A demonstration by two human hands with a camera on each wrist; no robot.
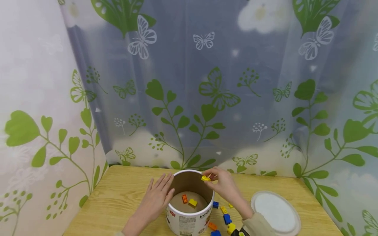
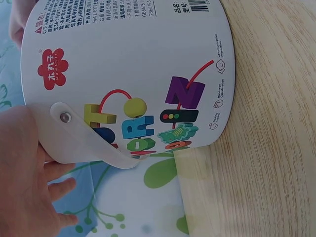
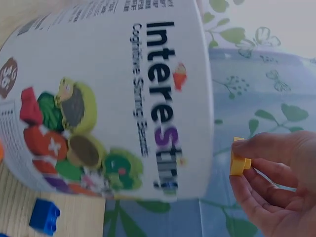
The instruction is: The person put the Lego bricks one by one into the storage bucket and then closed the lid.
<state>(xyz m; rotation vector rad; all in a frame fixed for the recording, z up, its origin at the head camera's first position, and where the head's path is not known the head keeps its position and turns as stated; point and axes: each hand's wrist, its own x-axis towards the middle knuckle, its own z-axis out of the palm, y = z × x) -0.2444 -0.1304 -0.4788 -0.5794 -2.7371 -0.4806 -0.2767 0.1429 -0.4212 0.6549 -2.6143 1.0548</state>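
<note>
Fingertips of the right hand pinch a small yellow building brick and hold it just above the far rim of the round cardboard tub, over its open mouth. The right wrist view shows the same brick caught between thumb and forefinger, beside the tub's printed wall.

Straight, relaxed fingers of the left hand lie flat against the tub's left outer side, touching it without curling round it; the left wrist view shows the palm beside the tub's white wall and a riveted strap tab.

Inside the tub, on its bottom, lie an orange brick and a yellow brick, close together. The tub stands on a light wooden table.

On the tabletop just right of the tub sit loose bricks: a blue one, a larger blue one, an orange one and a yellow one. Farther right, apart from the bricks, the round white lid lies flat. A curtain printed with green leaves and butterflies hangs behind the table.
</note>
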